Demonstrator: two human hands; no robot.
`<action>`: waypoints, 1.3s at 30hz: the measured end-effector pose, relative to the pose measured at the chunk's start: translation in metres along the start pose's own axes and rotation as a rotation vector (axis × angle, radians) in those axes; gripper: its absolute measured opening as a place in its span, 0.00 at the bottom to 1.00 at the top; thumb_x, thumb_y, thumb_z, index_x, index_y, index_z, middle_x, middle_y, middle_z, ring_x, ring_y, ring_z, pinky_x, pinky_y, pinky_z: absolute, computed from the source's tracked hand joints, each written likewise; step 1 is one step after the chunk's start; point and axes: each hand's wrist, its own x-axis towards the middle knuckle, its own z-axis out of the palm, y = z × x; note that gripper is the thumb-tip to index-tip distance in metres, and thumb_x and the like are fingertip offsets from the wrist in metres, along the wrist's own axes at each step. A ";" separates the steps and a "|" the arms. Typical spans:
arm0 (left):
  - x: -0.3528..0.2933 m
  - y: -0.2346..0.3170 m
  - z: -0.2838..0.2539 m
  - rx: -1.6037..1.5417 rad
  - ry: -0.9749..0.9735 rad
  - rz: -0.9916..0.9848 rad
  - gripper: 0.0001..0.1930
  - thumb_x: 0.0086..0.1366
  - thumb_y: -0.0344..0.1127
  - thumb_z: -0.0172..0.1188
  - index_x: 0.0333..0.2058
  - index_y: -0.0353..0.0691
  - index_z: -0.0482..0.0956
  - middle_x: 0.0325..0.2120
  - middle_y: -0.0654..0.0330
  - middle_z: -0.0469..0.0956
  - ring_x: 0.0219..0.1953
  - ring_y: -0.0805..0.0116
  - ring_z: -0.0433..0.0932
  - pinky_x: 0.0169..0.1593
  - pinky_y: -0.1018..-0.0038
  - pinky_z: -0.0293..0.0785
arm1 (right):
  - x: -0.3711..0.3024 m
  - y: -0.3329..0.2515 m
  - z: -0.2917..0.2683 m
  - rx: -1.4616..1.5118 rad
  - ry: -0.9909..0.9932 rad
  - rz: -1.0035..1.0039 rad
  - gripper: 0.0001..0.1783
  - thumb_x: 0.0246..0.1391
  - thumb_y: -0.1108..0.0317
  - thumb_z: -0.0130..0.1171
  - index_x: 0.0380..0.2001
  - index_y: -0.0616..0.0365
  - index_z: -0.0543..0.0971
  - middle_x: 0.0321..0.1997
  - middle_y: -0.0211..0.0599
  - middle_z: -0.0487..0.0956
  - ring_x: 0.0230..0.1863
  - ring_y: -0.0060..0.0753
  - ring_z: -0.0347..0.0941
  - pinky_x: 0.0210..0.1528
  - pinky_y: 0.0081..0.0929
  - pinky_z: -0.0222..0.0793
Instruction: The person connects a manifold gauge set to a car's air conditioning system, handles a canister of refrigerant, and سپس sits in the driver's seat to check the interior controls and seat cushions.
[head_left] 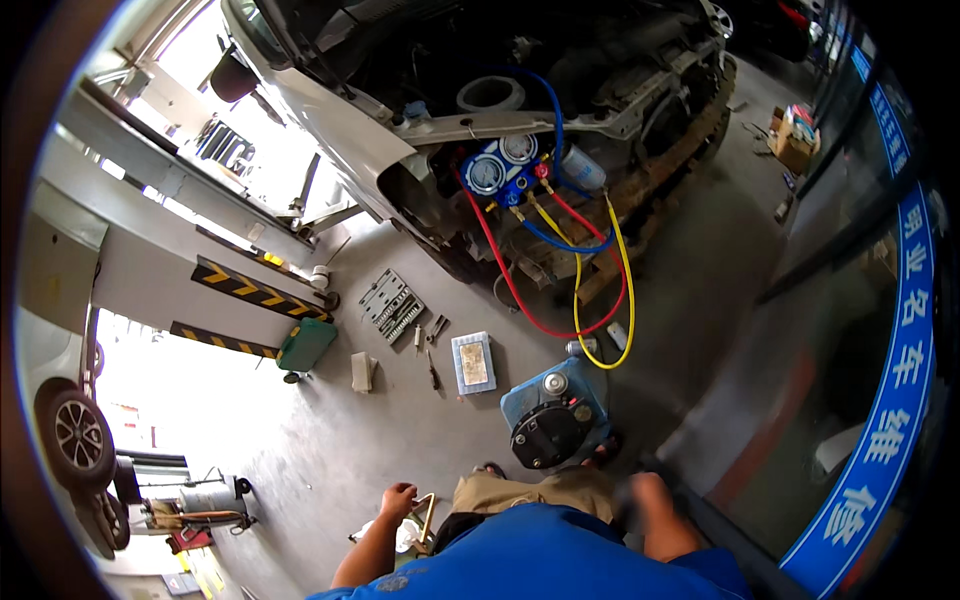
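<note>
My left hand [398, 499] is held low at my left side, fingers curled in, with no object visible in it. Beside it is a tan frame [428, 517] that looks like part of a seat. My right hand [640, 491] is smeared by motion at my right side, so its fingers cannot be made out. Before my feet lies a blue case [520, 398] bearing a black rounded device [550, 434] and a silver can [555, 382]. Farther ahead, a blue manifold gauge set [503, 170] hangs at the car's front, with red, blue and yellow hoses [631, 300] looping down.
The silver car [330, 110] stands with hood raised and front bumper off. Across the floor are a socket set [392, 305], a screwdriver [433, 372], a light-blue parts box [473, 363] and a green bin [306, 344]. A blue-banded glass wall [912, 270] runs along the right.
</note>
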 end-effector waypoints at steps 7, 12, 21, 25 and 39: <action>-0.047 0.023 0.086 0.317 0.133 0.454 0.21 0.57 0.42 0.58 0.46 0.35 0.73 0.39 0.49 0.76 0.43 0.52 0.75 0.46 0.64 0.71 | 0.052 0.051 -0.035 0.218 0.163 0.057 0.08 0.45 0.67 0.50 0.23 0.58 0.78 0.27 0.48 0.77 0.31 0.51 0.74 0.33 0.45 0.70; -0.064 0.087 0.160 0.414 0.167 0.974 0.26 0.56 0.41 0.59 0.53 0.39 0.67 0.51 0.46 0.67 0.54 0.46 0.65 0.55 0.59 0.63 | 0.030 0.031 -0.173 0.777 0.067 0.373 0.18 0.53 0.55 0.49 0.20 0.57 0.74 0.13 0.35 0.70 0.16 0.30 0.67 0.19 0.34 0.61; -0.083 0.160 0.191 0.593 -0.091 1.156 0.26 0.55 0.40 0.59 0.52 0.40 0.68 0.54 0.52 0.66 0.59 0.52 0.61 0.60 0.61 0.57 | 0.048 0.039 -0.317 0.821 0.242 0.539 0.11 0.55 0.62 0.56 0.37 0.57 0.75 0.29 0.30 0.74 0.24 0.21 0.71 0.20 0.19 0.65; -0.082 0.179 0.208 0.602 -0.038 1.047 0.24 0.54 0.40 0.60 0.50 0.39 0.70 0.52 0.52 0.67 0.58 0.52 0.62 0.60 0.60 0.58 | 0.137 0.013 -0.386 0.928 0.232 0.330 0.13 0.55 0.62 0.56 0.39 0.59 0.74 0.30 0.30 0.75 0.26 0.21 0.72 0.23 0.19 0.65; -0.219 0.203 0.372 0.205 0.881 0.191 0.20 0.55 0.36 0.60 0.46 0.37 0.71 0.45 0.48 0.71 0.51 0.49 0.67 0.56 0.60 0.60 | 0.462 -0.207 -0.454 1.256 -0.213 -0.010 0.16 0.55 0.51 0.56 0.30 0.53 0.72 0.23 0.25 0.65 0.21 0.22 0.58 0.22 0.25 0.55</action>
